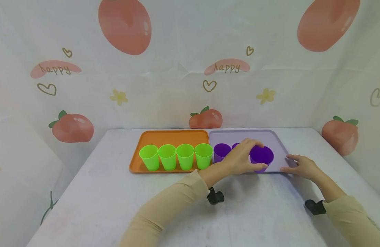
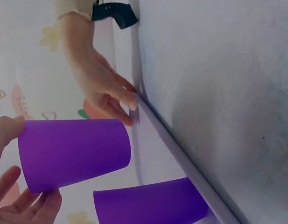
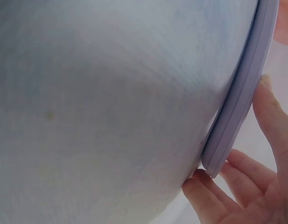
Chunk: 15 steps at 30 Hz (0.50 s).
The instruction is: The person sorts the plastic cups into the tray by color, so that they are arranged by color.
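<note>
My left hand [image 1: 243, 158] holds a purple cup [image 2: 73, 154] near its rim, thumb on one side and fingers on the other. In the left wrist view the cup is raised above the lavender tray [image 1: 242, 135]. One more purple cup [image 1: 221, 152] stands at the tray's left end, and another purple cup [image 1: 235, 145] is mostly hidden behind my left hand. At the tray's front right corner, my right hand [image 1: 303, 167] grips the edge. The right wrist view shows its thumb [image 3: 270, 105] along the rim and its fingers around the corner.
An orange tray [image 1: 174, 135] adjoins the lavender one on the left. Several bright green cups [image 1: 167, 156] stand in a row along its front. A patterned cloth [image 1: 177, 96] hangs behind the white table [image 1: 109, 199].
</note>
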Each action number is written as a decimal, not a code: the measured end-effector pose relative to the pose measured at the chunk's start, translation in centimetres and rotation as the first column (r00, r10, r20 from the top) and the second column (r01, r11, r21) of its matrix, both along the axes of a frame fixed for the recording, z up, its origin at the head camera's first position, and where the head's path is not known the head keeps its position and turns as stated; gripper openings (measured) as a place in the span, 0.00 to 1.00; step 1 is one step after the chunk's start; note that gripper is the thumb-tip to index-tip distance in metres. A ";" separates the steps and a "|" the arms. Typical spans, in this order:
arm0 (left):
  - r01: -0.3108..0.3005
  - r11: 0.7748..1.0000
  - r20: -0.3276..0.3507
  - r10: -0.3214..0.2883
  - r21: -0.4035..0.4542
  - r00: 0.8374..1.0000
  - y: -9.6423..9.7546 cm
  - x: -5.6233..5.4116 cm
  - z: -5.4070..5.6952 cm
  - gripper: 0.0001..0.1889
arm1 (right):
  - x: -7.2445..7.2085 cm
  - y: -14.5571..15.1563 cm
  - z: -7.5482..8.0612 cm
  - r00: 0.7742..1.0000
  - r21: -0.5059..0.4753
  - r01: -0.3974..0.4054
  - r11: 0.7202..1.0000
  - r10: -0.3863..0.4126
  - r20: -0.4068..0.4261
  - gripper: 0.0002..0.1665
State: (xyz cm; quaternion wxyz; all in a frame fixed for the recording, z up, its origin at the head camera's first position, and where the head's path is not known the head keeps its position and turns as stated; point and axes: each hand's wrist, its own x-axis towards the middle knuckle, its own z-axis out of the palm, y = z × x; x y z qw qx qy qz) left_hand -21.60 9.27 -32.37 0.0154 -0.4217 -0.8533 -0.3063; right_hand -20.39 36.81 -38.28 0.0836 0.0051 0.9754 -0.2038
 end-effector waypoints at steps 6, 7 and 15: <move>-0.001 1.000 -0.010 0.001 -0.026 1.000 0.5 -0.6 0.0 0.29 | -0.1 0.1 -0.1 1.000 -0.003 0.013 1.000 -0.013 0.028 0.53; 0.000 1.000 -0.011 -0.001 -0.029 1.000 0.6 -0.7 0.0 0.29 | -0.1 0.1 -0.1 0.999 -0.003 0.015 1.000 -0.014 0.031 0.53; -0.024 0.997 -0.022 0.023 -0.071 1.000 1.3 -1.3 -0.1 0.29 | -0.2 0.2 -0.2 0.999 -0.001 0.010 1.000 -0.010 0.030 0.54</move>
